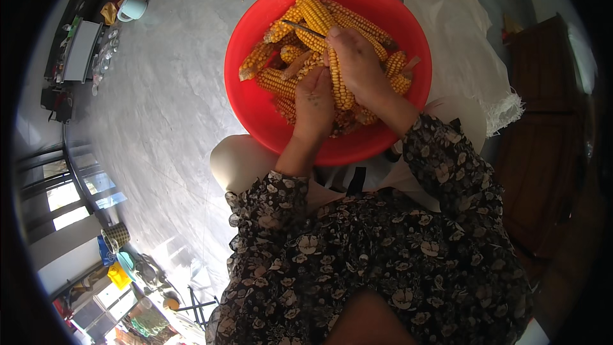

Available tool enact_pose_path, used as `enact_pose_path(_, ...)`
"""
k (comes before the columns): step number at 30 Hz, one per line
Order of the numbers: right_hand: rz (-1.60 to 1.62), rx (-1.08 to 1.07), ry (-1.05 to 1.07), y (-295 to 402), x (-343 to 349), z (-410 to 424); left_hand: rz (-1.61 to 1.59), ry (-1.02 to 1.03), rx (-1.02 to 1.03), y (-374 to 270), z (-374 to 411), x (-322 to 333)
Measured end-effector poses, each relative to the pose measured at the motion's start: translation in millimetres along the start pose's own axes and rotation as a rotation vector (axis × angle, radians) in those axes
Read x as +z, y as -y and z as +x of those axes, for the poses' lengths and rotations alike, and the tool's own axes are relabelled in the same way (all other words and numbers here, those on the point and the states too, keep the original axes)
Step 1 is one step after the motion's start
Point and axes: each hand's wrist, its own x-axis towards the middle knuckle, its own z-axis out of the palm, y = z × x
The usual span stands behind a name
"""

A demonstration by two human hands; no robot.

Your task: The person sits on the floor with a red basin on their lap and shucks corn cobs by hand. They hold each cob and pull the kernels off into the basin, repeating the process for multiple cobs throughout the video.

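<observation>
A red plastic basin [249, 120] rests in front of me between my knees, holding several ears of dried yellow corn [316, 17]. Over the pile, my right hand [361, 67] grips a thin dark metal rod [302, 28] that juts out past the thumb to the upper left. One ear of corn [341, 84] lies upright between my two hands, its upper end partly covered by the right one. My left hand [314, 103] is curled against that ear's left side, thumb pressed in. Its fingertips are mostly hidden. Loose kernels and a stripped-looking cob [296, 65] show beside the left thumb.
A white woven sack [450, 33] with a frayed edge lies right of the basin on the grey concrete floor [167, 81]. Dark wooden cabinets [541, 153] stand at the far right. A light blue bucket [131, 9] and a patterned basket [116, 237] are off to the left.
</observation>
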Motion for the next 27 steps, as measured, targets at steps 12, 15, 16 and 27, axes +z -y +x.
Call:
enact_pose_path(12,0.225,0.117,-0.034,10,-15,10,-0.249,0.074,-0.282,-20,-2,0)
enact_pose_path(15,0.265,0.131,-0.028,12,-19,12,-0.113,0.15,-0.228,-22,-3,-3)
enact_pose_path(16,0.267,0.128,-0.036,12,-19,11,-0.05,0.173,-0.203,-22,-4,-3)
enact_pose_path(27,0.154,0.11,-0.027,7,-19,9,0.13,0.23,-0.185,-18,-3,-7)
